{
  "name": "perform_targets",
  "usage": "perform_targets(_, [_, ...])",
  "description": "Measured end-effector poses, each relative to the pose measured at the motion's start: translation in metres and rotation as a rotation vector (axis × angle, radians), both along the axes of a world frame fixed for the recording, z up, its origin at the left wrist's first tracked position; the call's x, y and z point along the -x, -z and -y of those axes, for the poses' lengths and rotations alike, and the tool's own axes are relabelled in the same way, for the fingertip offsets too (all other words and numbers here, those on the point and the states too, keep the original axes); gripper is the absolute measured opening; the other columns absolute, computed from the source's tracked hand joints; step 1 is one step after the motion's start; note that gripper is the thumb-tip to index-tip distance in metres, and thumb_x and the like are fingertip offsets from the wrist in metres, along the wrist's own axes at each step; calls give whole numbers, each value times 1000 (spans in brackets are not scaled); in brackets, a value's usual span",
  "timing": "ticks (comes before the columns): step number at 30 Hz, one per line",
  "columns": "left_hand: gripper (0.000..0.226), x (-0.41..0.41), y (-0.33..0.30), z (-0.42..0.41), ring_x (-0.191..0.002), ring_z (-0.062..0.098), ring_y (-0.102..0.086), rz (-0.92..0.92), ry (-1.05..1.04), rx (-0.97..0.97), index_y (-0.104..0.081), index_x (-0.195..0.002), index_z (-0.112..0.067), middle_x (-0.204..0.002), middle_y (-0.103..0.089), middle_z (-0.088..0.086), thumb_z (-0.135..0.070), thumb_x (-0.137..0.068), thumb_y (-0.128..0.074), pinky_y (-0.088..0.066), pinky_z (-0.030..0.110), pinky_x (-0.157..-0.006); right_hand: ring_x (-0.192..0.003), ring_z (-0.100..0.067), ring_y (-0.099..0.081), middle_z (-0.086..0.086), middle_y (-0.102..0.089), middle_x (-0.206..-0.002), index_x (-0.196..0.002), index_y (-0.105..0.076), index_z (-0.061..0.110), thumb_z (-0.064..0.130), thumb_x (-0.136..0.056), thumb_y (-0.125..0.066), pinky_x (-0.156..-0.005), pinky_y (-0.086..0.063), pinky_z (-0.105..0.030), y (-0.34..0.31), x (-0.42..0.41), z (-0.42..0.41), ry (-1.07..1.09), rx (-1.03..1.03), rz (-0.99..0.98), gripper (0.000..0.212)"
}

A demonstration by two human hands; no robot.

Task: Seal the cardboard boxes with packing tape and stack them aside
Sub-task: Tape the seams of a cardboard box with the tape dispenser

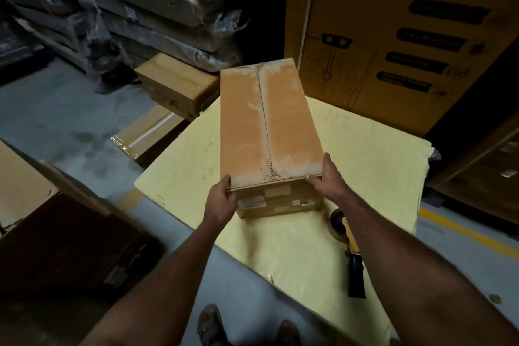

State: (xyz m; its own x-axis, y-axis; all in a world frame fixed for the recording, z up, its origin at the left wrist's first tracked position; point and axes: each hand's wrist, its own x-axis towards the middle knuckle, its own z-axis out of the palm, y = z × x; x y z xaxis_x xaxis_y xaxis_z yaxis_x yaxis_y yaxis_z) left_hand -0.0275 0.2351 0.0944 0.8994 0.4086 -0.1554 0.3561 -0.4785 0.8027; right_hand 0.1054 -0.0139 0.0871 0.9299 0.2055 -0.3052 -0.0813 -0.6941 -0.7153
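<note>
Long box (269, 132) is lying on the yellow sheet (365, 171), running straight away from the person. Left hand (220, 199) and right hand (327, 177) are clamping its near corners; tape gun (349, 244) is lying nearer the right.

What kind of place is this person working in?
Probably a warehouse or packing area: plastic-wrapped stacked goods at the back, cartons on the concrete floor, and a tape dispenser beside the box being handled.

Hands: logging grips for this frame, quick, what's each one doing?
Left hand: grips the cardboard box's near left corner.
Right hand: grips its near right corner.
</note>
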Motion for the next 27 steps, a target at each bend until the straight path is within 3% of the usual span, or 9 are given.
perform_targets(4, [48,3,19,-2,-105,25,-59,-79,29,18,-50,-133,-9,-124,-58,9,-14,-84,-51,-53,41,-95,-142,-35,-35,-21,-29,-155,-154,-7,1,25,-95,-66,-110,-34,-36,3,-13,-7,-57,60,-62,87])
perform_targets(8, [73,-6,42,-12,-131,35,-43,-250,73,-6,-25,-150,-12,-141,-31,17,-25,-85,-54,-45,46,-109,-135,-39,-42,-25,-34,-153,-155,2,5,34,-96,-62,-106,-40,-43,18,-13,-14,-32,171,-122,92])
perform_targets(14, [85,-8,37,-4,-143,48,-26,-385,160,-270,-7,-157,-11,-160,6,29,-22,-94,-61,-32,45,-117,-128,-40,-50,-21,-44,-146,-157,5,23,51,-97,-53,-98,-47,-49,31,-3,-6,-11,240,-52,88])
perform_targets(16, [79,-4,27,9,-144,48,-19,-379,115,-434,-16,-155,-9,-160,1,31,-29,-92,-59,-28,48,-118,-129,-39,-48,-20,-42,-147,-158,5,24,49,-97,-53,-99,-47,-50,32,7,-5,5,196,-37,88])
perform_targets(18, [67,-2,17,30,-146,43,-18,-224,88,-550,-32,-150,-8,-160,-11,28,-30,-92,-57,-26,50,-119,-136,-37,-40,-19,-34,-154,-159,1,19,45,-97,-56,-105,-42,-49,32,18,2,-8,107,21,87])
perform_targets(20, [58,-4,9,56,-146,36,-24,-20,149,-534,-40,-147,-9,-159,-26,22,-24,-93,-57,-26,47,-120,-141,-34,-34,-18,-30,-156,-158,-11,11,39,-99,-56,-110,-36,-44,36,33,19,-11,53,104,80])
perform_targets(22, [52,-9,8,87,-139,32,-37,56,325,-461,-46,-144,-8,-150,-43,17,-17,-94,-55,-31,41,-116,-135,-34,-41,-20,-40,-147,-153,-28,7,31,-99,-56,-107,-36,-41,47,49,44,101,62,158,65])
perform_targets(24, [50,-13,18,119,-134,31,-43,-24,554,-374,-47,-144,-9,-143,-51,15,-18,-95,-54,-31,34,-110,-123,-38,-51,-21,-52,-133,-138,-49,4,23,-97,-57,-100,-41,-41,61,66,72,304,109,151,46])
perform_targets(27, [58,-12,48,160,-141,31,-34,-271,784,-290,-35,-153,-14,-155,-38,14,-25,-98,-52,-29,33,-113,-109,-43,-55,-25,-57,-116,-112,-61,-1,14,-94,-55,-91,-45,-45,88,94,109,452,212,74,24])
